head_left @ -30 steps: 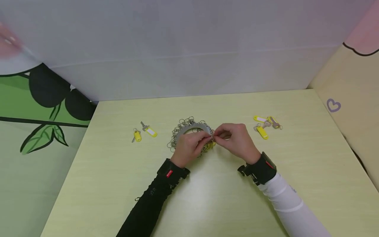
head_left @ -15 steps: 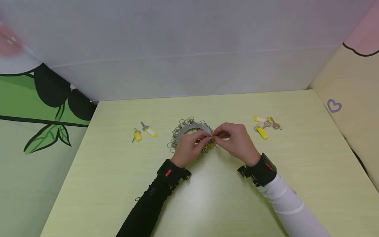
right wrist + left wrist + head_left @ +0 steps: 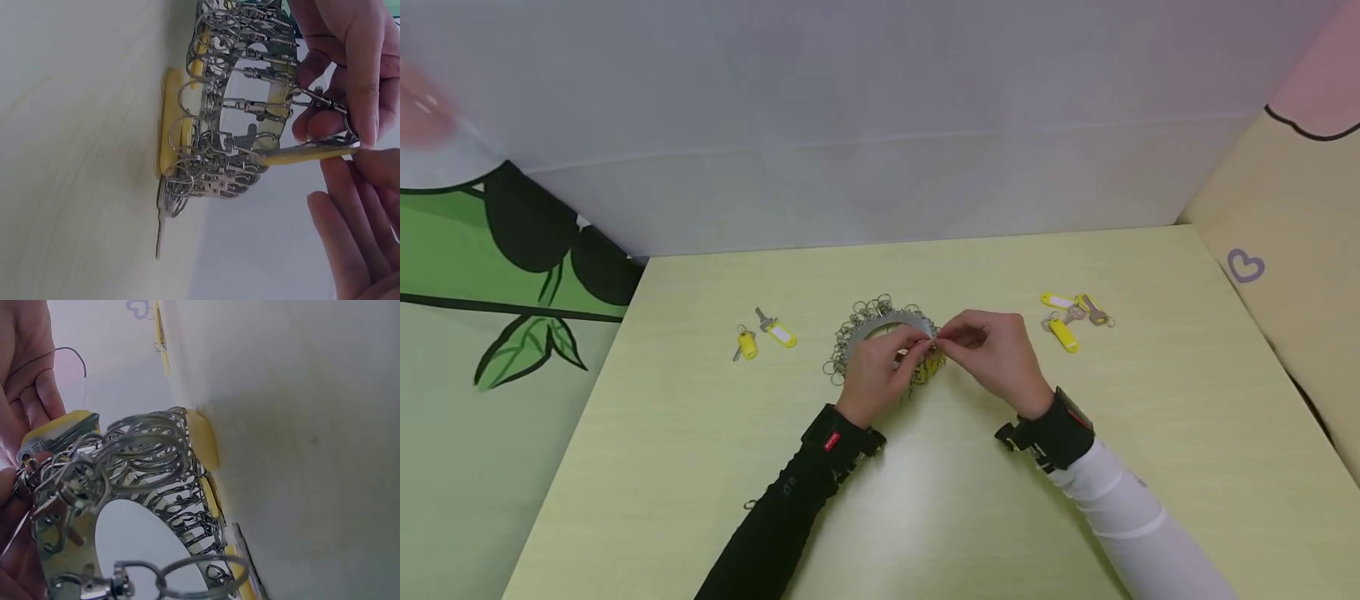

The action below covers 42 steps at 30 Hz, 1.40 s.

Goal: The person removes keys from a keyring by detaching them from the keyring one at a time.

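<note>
A flat grey ring-shaped key holder (image 3: pixel 863 329) is fringed with snap hooks and split rings, and several yellow key tags hang from it. My left hand (image 3: pixel 877 371) pinches one snap hook (image 3: pixel 319 99) and its ring at the holder's right side. Opposite it, my right hand (image 3: pixel 997 357) pinches the ring end of a yellow key tag (image 3: pixel 306 154), thumb against fingers. In the right wrist view a key lies along that tag, partly hidden. The fingertips of both hands nearly meet, so the exact link between tag and hook is covered.
Two tagged keys (image 3: pixel 762 333) lie on the table to the left. Several more yellow-tagged keys (image 3: pixel 1075 319) lie to the right. A pale wall (image 3: pixel 880 192) rises behind the table (image 3: pixel 895 500).
Both hands stay at the holder's right side, shifting only slightly. The fingertips have drawn a little left with the key tag, and the right wrist has moved slightly left. The loose keys lie unmoved.
</note>
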Available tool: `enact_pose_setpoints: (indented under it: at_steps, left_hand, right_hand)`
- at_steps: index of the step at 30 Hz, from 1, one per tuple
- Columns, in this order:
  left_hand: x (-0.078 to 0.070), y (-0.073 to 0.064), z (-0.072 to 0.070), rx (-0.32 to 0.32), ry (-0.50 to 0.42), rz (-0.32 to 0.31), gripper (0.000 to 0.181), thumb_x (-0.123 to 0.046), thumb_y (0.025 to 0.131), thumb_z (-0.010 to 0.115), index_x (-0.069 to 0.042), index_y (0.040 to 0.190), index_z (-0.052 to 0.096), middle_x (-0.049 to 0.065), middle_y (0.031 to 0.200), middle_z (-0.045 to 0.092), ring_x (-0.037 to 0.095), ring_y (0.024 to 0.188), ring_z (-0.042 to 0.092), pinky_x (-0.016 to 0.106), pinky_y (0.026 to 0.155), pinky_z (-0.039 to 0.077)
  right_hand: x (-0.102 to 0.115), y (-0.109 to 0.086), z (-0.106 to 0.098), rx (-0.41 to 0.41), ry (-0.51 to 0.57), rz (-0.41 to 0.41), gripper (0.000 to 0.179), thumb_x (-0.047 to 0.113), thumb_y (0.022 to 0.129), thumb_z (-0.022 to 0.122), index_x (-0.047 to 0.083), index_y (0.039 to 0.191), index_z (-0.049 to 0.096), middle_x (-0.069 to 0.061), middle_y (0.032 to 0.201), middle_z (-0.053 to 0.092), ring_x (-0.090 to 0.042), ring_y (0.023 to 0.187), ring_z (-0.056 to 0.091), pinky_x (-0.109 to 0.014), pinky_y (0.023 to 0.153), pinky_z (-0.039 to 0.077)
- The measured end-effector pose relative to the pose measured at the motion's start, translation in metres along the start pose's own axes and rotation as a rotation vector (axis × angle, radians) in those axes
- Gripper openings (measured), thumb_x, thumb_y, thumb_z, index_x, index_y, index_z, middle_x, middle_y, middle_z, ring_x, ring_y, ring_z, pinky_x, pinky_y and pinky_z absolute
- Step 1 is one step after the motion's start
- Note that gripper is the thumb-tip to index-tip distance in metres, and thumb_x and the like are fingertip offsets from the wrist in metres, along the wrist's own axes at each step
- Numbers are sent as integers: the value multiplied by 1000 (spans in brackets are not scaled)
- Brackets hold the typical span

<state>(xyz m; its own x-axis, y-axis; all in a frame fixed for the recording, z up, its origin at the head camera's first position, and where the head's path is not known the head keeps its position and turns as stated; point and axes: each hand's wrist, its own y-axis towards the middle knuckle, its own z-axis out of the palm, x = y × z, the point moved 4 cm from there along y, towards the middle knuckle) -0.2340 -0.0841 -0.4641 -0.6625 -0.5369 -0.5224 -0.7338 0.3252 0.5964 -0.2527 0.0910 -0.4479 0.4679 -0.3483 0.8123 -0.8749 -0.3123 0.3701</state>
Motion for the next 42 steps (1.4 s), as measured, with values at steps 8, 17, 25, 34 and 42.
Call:
enact_pose_setpoints:
  at_steps: [8, 17, 25, 34, 42]
  left_hand:
    - [-5, 2, 1, -33, 137, 35, 5, -10, 97, 73, -5, 99, 71, 5, 80, 76, 14, 67, 73, 26, 59, 57]
    - [-6, 2, 1, -46, 157, 27, 5, -9, 97, 72, -5, 98, 71, 5, 79, 75, 13, 62, 69, 27, 55, 53]
    - [-7, 1, -1, -53, 188, 21, 6, -9, 97, 72, -4, 100, 70, 6, 81, 76, 14, 63, 68, 29, 54, 52]
    - [-8, 1, 0, -61, 200, 34, 6, -8, 97, 72, -4, 100, 71, 6, 82, 77, 14, 66, 70, 28, 56, 54]
    - [-12, 2, 1, -73, 243, 58, 5, -7, 96, 74, -4, 98, 71, 5, 77, 75, 12, 60, 68, 26, 54, 52]
  right_hand:
    - [3, -1, 1, -71, -58, 24, 6, 7, 86, 84, 5, 91, 81, -6, 84, 79, -16, 71, 76, -27, 66, 60]
    - [4, 0, 5, -30, -82, 28, 6, 3, 90, 80, 5, 95, 77, -6, 88, 78, -18, 79, 76, -36, 74, 63]
    - [6, -1, 7, -43, -83, 5, 9, 4, 89, 81, 5, 97, 77, -7, 88, 79, -17, 77, 76, -33, 71, 63]
    - [7, -2, 7, -87, -79, -10, 9, 4, 86, 84, 4, 94, 79, -8, 87, 79, -18, 75, 78, -32, 68, 63]
    - [7, -2, 7, -87, -85, -18, 9, 2, 86, 83, 3, 93, 77, -9, 86, 79, -19, 75, 78, -34, 70, 63]
